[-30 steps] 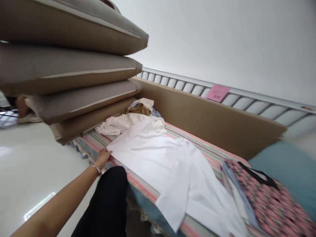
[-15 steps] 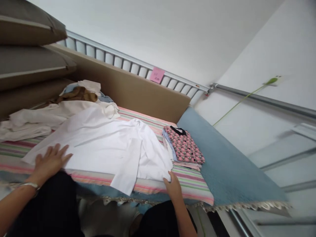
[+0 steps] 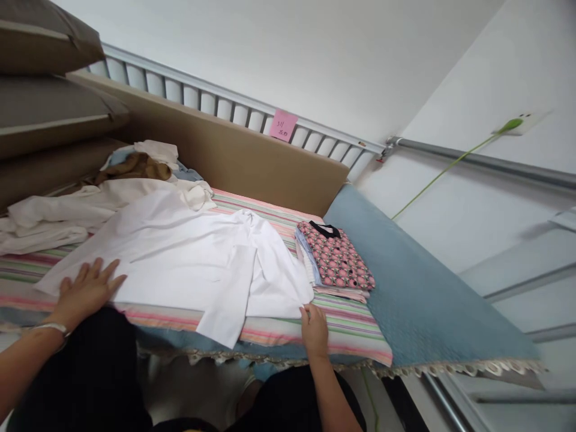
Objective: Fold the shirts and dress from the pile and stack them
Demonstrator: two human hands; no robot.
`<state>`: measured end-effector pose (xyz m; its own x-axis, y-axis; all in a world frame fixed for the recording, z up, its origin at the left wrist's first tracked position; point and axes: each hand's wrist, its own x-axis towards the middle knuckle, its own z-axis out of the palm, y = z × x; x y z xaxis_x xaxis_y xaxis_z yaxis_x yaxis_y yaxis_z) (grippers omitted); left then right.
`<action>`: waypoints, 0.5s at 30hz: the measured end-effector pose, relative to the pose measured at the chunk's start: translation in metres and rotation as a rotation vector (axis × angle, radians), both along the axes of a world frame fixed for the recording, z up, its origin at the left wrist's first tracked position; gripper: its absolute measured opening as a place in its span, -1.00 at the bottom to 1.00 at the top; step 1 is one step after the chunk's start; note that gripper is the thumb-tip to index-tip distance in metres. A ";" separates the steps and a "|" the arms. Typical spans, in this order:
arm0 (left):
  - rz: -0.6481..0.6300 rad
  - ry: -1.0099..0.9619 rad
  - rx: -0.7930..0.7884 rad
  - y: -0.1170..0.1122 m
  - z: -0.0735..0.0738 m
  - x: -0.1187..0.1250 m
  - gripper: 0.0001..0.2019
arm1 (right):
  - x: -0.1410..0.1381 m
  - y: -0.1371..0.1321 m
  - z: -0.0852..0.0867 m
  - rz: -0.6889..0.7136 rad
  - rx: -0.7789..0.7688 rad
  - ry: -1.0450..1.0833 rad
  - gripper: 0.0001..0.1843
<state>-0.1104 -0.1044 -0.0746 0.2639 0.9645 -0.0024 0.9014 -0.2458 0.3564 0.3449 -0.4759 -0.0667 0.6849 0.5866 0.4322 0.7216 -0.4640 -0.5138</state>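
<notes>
A white long-sleeved shirt (image 3: 180, 252) lies spread sideways across the striped sheet (image 3: 360, 336), one sleeve hanging down over the near edge. My left hand (image 3: 87, 291) rests flat on the shirt's lower left part, fingers spread. At the opposite end, my right hand (image 3: 314, 329) pinches the shirt's near right corner between thumb and fingers. Just beyond that hand sits a stack of folded clothes, topped by a pink patterned garment (image 3: 335, 255) with a black collar.
Loose white clothes (image 3: 58, 219) and a brown garment (image 3: 135, 168) are heaped at the left, below stacked brown cushions (image 3: 54, 108). A brown board (image 3: 252, 162) stands along the railing, which bears a pink note (image 3: 283, 125). Blue bedding (image 3: 405, 288) covers the right side.
The view has shifted slightly. My right hand's fingers have closed more tightly at the shirt's corner; my left hand stays flat on the cloth.
</notes>
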 end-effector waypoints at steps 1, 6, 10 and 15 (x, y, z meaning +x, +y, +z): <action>0.024 0.010 0.006 0.000 0.003 0.002 -0.42 | 0.001 0.000 -0.003 0.002 -0.005 0.007 -0.59; 0.012 -0.193 0.196 -0.044 0.033 0.049 -0.45 | 0.008 -0.003 -0.020 0.027 0.024 0.009 -0.46; -0.208 -0.650 0.048 -0.112 0.050 0.133 -0.66 | 0.012 -0.003 -0.028 0.041 0.062 -0.009 -0.41; -0.192 -0.367 -0.171 -0.153 0.053 0.216 -0.72 | 0.015 -0.002 -0.033 0.050 0.102 -0.040 -0.37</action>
<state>0.1053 -0.2572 -0.0214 0.4511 0.8919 -0.0305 0.6514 -0.3057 0.6944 0.3600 -0.4782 -0.1001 0.6374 0.5707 0.5177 0.7630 -0.3738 -0.5273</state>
